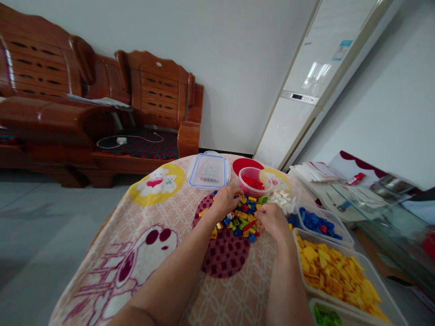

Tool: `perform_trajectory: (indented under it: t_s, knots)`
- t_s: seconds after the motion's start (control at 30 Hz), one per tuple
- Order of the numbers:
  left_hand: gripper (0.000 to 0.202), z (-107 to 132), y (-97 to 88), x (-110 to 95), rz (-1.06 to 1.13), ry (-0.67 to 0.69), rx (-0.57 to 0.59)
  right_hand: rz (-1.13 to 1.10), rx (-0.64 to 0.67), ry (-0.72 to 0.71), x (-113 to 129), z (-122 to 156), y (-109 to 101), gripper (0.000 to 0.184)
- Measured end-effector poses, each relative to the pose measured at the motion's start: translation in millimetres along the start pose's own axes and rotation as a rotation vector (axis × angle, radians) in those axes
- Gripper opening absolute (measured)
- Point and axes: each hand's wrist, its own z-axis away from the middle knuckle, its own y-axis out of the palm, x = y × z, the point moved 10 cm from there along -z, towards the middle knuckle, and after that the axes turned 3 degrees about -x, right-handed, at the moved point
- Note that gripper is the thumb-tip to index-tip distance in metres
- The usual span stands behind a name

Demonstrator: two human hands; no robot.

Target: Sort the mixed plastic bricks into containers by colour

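Observation:
A loose pile of toy building bricks (pixel 243 219) in yellow, blue, green, red and white lies on the cloth between my hands. My left hand (pixel 226 202) reaches into the far left side of the pile, its fingers bent and pinched together by some yellow bricks; what lies between the fingertips is hidden. At the right edge of the pile is my right hand (pixel 272 219), with thumb and fingers drawn together low over the bricks. Whatever it pinches is too small to make out. Just beyond the hands stands a round clear tub (pixel 253 190) holding red bricks.
Clear boxes hold blue bricks (pixel 317 222), yellow bricks (pixel 335 271) and green bricks (pixel 326 315) along the right. White bricks (pixel 282 200) lie near the round tub. A blue-rimmed lid (pixel 209 170) and a red lid (pixel 238 164) lie behind. A glass-topped stand (pixel 384 222) adjoins the table.

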Motion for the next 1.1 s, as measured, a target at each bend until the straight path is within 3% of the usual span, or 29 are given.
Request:
perform_trajectory:
  t_s: [0.23,0.4,0.57,0.67,0.77,0.87,0.97,1.03,1.1]
  knots:
    - [0.022,-1.2,-16.4,25.1,0.053,-0.135,-0.085,0.097,0.101,-0.116,33.2,7.5,11.8,0.015]
    - [0.023,0.8,-19.0,35.8,0.024,-0.212,-0.107,0.212,0.267,-0.216,70.5,17.4,53.0,0.012]
    - [0.022,2.4,-17.4,31.8,0.012,-0.236,-0.082,0.421,0.262,-0.156,75.6,21.2,74.0,0.019]
    - [0.022,2.1,-16.4,30.8,0.021,-0.235,-0.068,0.323,0.246,-0.160,74.8,19.3,70.9,0.014]
    - [0.023,1.7,-15.8,33.4,0.034,-0.242,-0.065,-0.034,0.203,-0.132,70.4,12.1,57.2,0.018]
    - [0.023,1.6,-15.1,34.8,0.017,-0.241,-0.062,-0.543,0.014,0.034,45.4,-0.7,31.7,0.031]
    - [0.022,2.4,-15.5,34.5,-0.010,-0.253,-0.065,-0.985,-0.376,0.238,-5.8,-4.3,-0.2,0.041]
    - [0.022,2.9,-15.7,32.9,-0.008,-0.256,-0.065,-1.168,-0.619,0.286,-40.5,-0.5,-19.1,0.040]
    - [0.022,3.1,-15.4,30.9,-0.001,-0.253,-0.063,-1.207,-0.832,0.304,-73.9,7.4,-38.6,0.037]
